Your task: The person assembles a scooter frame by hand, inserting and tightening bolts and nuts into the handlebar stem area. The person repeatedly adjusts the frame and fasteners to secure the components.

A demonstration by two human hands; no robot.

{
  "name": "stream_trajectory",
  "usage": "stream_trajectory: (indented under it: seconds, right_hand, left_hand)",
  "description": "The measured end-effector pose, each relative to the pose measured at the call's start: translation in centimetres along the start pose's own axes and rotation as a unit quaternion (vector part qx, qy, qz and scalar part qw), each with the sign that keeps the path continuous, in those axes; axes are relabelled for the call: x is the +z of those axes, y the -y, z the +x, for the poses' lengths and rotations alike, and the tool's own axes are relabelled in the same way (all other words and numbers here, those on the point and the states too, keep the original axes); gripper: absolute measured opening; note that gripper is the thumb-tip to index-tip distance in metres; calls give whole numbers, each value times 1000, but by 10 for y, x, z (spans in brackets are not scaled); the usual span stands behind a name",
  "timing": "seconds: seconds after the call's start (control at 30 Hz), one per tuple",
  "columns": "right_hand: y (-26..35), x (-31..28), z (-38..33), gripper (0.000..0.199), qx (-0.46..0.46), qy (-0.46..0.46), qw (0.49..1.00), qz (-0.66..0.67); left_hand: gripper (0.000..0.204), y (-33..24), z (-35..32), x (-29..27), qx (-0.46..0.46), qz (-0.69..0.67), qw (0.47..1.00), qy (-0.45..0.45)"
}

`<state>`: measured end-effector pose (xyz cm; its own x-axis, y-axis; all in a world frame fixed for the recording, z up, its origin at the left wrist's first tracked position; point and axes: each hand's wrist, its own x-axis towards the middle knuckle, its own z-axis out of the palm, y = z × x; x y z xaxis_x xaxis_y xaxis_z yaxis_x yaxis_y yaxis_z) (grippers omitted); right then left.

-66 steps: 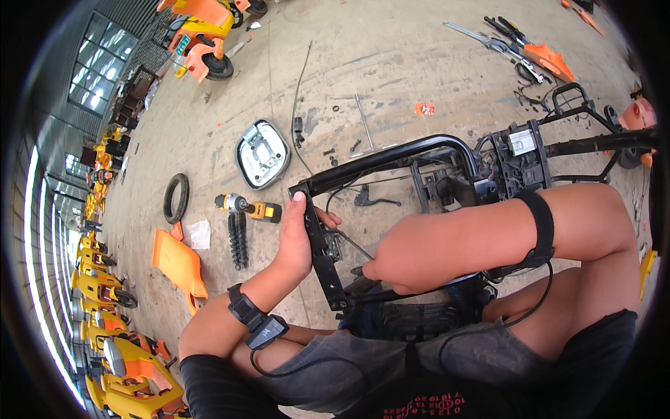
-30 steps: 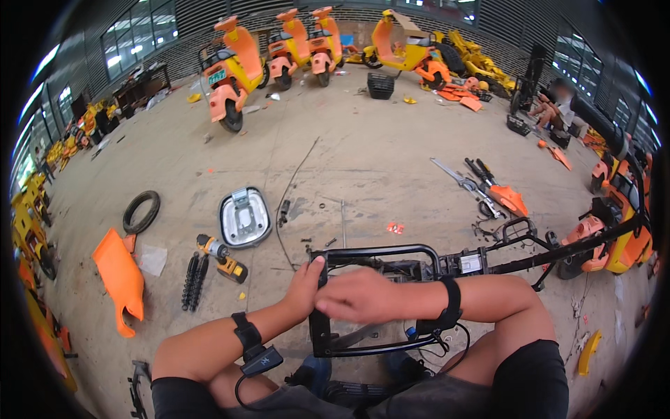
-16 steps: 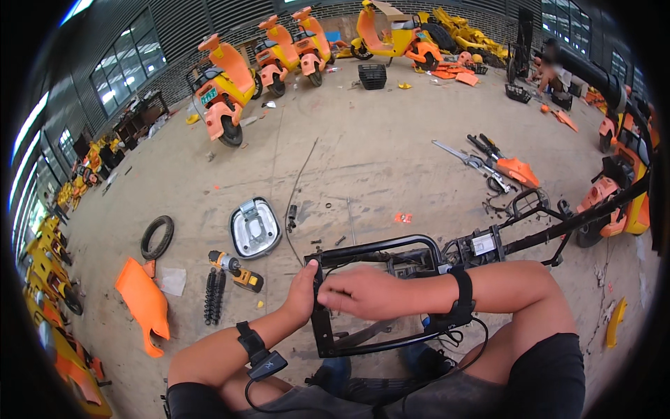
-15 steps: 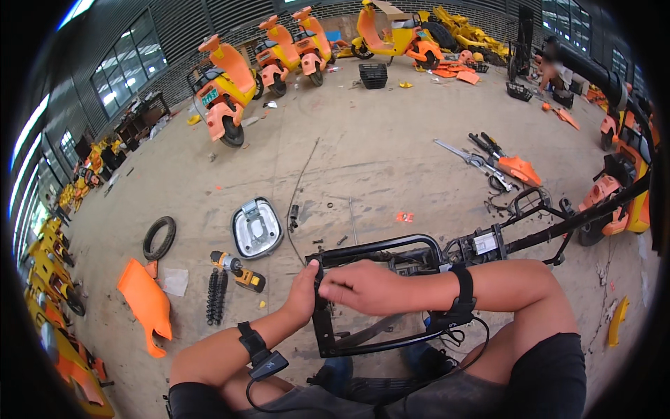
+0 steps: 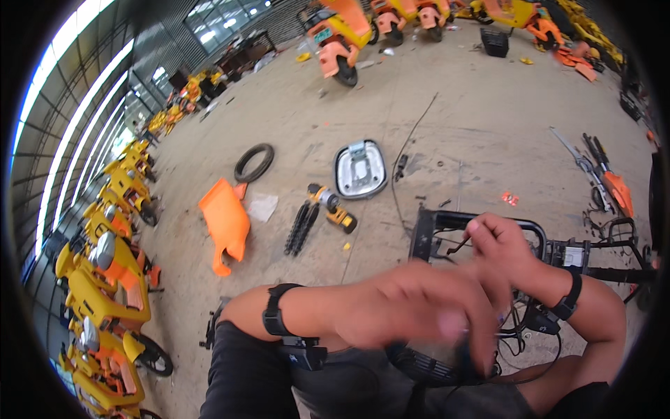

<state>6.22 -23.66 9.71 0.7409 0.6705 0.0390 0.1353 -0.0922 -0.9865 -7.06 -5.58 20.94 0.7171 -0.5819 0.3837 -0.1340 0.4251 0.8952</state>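
My right hand [image 5: 501, 246] is raised over the black scooter frame [image 5: 422, 234], its fingers pinched. A thin dark bent rod [image 5: 457, 246] sticks out from the fingertips; its exact kind is unclear. My left hand [image 5: 426, 307] reaches across in front of my lap, just below the right hand. Motion smears its fingers, so I cannot make out whether they hold anything. Part of the frame is hidden behind both hands. Each wrist wears a black strap with a small device.
On the floor lie a yellow-black power driver [image 5: 331, 207], black coil-spring shock absorbers [image 5: 301, 228], a grey-white tray-like part [image 5: 360, 170], a tyre [image 5: 254, 163] and an orange panel [image 5: 225, 222]. Yellow-orange scooters [image 5: 112, 279] line the left; more stand at the back [image 5: 338, 42].
The view has turned left, shifting the scene rightward. My left hand has left the frame's end bar and crossed to the right. My right hand has lifted off the bar, the bent rod now showing.
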Motion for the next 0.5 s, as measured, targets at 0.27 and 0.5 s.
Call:
stream_trajectory:
  seconds: [0.27,0.5]
  right_hand:
    - [9,0,-4,32,21,9,1000,-13]
    - [6,-6,-8,31,41,3,999,-23]
  left_hand:
    - [21,12,5,37,15,-184,981,55]
    - [19,37,8,25,110,-122,984,64]
